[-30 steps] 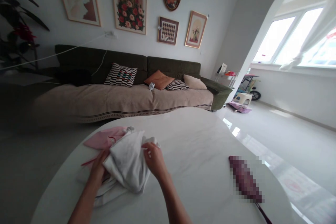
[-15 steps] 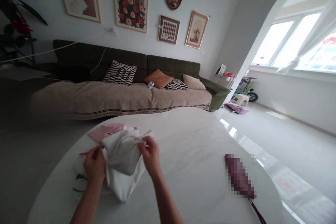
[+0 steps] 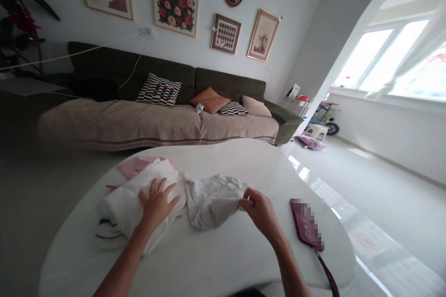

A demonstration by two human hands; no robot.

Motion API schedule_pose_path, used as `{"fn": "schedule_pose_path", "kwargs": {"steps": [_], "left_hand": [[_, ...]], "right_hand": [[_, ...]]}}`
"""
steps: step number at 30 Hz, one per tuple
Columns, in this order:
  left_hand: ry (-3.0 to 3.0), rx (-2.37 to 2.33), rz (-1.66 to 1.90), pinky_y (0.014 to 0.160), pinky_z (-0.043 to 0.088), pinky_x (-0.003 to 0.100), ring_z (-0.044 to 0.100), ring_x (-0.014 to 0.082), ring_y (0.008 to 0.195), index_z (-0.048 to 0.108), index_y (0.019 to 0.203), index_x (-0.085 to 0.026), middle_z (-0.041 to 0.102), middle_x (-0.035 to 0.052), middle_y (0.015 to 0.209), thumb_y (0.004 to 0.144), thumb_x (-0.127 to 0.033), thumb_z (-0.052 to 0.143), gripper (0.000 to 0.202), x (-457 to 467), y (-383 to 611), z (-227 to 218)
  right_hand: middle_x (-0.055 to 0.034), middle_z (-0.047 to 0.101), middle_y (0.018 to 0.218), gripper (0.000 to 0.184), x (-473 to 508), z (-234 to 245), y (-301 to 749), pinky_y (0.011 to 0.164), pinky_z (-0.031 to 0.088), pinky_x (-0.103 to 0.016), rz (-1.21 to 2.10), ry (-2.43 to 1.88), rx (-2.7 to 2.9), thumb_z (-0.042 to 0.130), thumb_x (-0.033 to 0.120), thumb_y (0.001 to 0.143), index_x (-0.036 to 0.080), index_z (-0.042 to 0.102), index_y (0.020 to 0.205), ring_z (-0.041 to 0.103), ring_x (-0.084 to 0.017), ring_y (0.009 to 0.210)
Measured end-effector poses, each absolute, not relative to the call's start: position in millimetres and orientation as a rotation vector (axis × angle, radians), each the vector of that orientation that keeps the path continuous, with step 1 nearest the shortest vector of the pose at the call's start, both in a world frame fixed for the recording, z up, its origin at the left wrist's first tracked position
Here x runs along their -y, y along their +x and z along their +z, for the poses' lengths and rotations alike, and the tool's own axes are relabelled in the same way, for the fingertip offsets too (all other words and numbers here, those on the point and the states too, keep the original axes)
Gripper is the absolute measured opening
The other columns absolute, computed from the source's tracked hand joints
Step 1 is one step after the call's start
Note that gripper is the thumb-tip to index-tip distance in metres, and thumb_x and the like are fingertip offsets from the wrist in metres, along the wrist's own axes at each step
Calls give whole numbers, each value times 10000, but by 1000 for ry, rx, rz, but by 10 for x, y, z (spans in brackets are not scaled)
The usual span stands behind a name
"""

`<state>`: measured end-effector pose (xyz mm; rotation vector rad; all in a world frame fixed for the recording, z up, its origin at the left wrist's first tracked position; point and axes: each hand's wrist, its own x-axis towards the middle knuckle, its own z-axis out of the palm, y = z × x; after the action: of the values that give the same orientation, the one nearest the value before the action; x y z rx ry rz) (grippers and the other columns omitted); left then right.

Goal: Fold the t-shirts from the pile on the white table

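A white garment (image 3: 205,197) lies spread across the white oval table (image 3: 216,260). My left hand (image 3: 157,203) rests flat on its left part with fingers spread, pressing it down. My right hand (image 3: 262,211) pinches the garment's right edge and holds it stretched to the right. Under and behind the white cloth lies a pink garment (image 3: 134,166), partly covered. A striped bit of fabric (image 3: 106,232) peeks out at the pile's left edge.
A dark red pouch with a strap (image 3: 306,225) lies on the table right of my right hand. Behind the table stands a long dark sofa (image 3: 167,116) with a beige cover and several cushions. Open glossy floor (image 3: 376,195) extends to the right toward the windows.
The bunched white garment that both hands held up is now laid on the table. My right hand pulled its edge to the right; my left hand flattened onto it.
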<state>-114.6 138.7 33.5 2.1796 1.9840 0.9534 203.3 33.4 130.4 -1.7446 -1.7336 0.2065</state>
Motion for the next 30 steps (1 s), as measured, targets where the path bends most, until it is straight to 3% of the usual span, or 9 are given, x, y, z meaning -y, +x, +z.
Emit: {"fn": "schedule_pose_path", "kwargs": {"steps": [5,9,11,13,17,19,23,27,30], "left_hand": [[2287,-2166,754,998,90,651,187,357,1330,616,1119,-266,411,112,1393,813,-387,492,351,-1323,-1305,95],[2161,-2244,728,962,203,663,153,383,1334,595,1149,-224,417,122,1385,834,-387,433,390,-1313,-1335,269],[2115,-1991,882,980,283,594,259,359,1304,568,1175,-199,472,126,1334,829,-418,434,431,-1125,-1096,494],[2117,-1468,943,1011,348,455,419,272,1225,514,1222,-206,518,99,1291,820,-447,460,471,-798,-731,741],[2062,-861,954,1027,364,362,428,239,1229,342,1338,-253,444,71,1367,718,-409,646,708,-185,-35,1098],[1975,-855,1049,943,438,352,531,234,1112,413,1263,-242,552,73,1248,713,-347,652,608,-114,139,1207],[1891,-951,1192,811,481,308,622,181,881,573,933,-211,668,27,938,804,-301,507,170,-354,163,1430],[1943,-972,1214,715,477,254,623,152,766,598,778,-200,668,-1,781,810,-328,484,174,-591,146,1653],[1969,-1018,1264,682,470,237,613,142,722,578,757,-198,655,-7,742,812,-322,471,173,-695,187,1732]], "right_hand": [[70,385,481,187,-122,1262,2154,481,245,-212,415,-1782,1660,564,346,746,196,520,644,356,-93,479],[80,344,495,297,12,1477,2135,446,192,-206,751,-1515,1409,582,460,739,183,497,673,286,-70,461],[82,359,501,339,14,1601,2038,436,180,-199,907,-1364,1268,617,487,711,175,491,672,276,-56,456],[76,407,506,364,-13,1724,1905,429,203,-189,1036,-1245,1129,657,493,677,169,494,662,305,-48,451],[68,485,512,385,-46,1959,1682,439,292,-172,1258,-1059,960,718,475,622,165,490,633,389,-44,445],[74,487,504,384,-18,2075,1672,440,309,-169,1338,-994,984,735,459,611,167,488,636,401,-42,438],[66,523,527,360,108,2320,1886,419,290,-170,1368,-1063,1188,741,431,617,174,509,716,419,-51,432],[63,533,592,373,237,2529,2144,460,311,-189,1319,-1304,1538,731,409,622,188,551,863,456,-75,490],[67,504,601,393,286,2579,2227,518,323,-211,873,-1626,1995,727,245,608,205,598,977,456,-99,553]]}}
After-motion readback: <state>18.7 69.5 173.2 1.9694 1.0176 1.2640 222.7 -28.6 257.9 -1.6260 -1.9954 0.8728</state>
